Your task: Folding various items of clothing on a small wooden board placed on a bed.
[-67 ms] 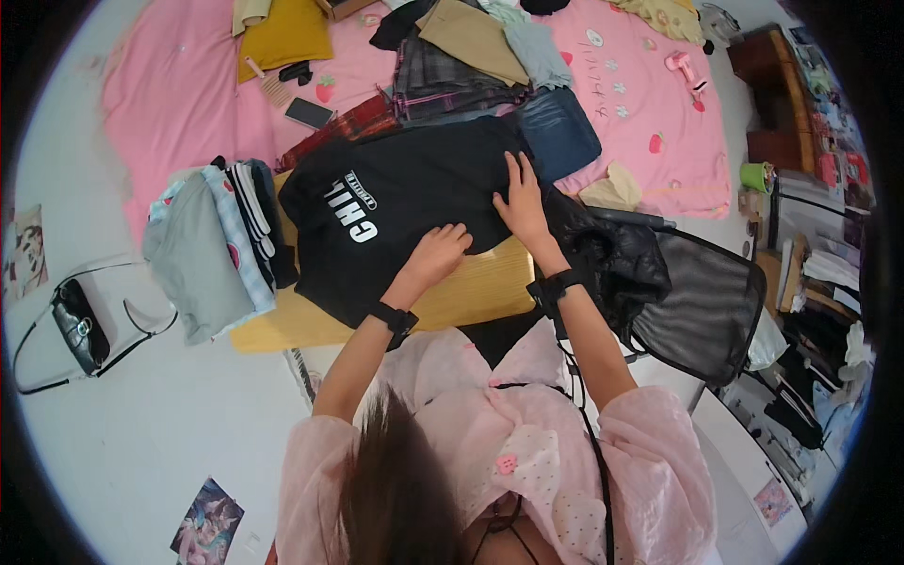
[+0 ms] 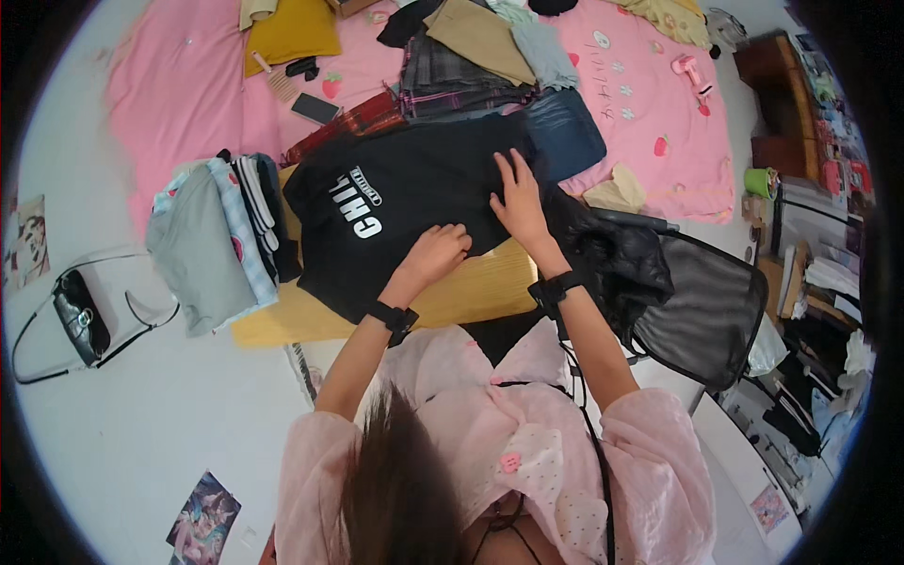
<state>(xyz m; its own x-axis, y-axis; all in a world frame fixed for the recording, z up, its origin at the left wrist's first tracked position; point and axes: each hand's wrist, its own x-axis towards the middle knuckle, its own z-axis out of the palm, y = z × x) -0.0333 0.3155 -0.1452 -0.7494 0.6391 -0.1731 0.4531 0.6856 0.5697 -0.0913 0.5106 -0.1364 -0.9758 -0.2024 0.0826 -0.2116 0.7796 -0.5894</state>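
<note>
Almost nothing has shifted: the black top [image 2: 428, 174] still lies spread across the surface [image 2: 476, 290]. My left hand [image 2: 437, 253] curls at its near edge, whether pinching cloth I can't tell; my right hand [image 2: 519, 201], fingers splayed, grips nothing.

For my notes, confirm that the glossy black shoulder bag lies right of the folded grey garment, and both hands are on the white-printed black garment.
No: the head view shows the glossy black shoulder bag lying left of the folded grey garment.
</note>
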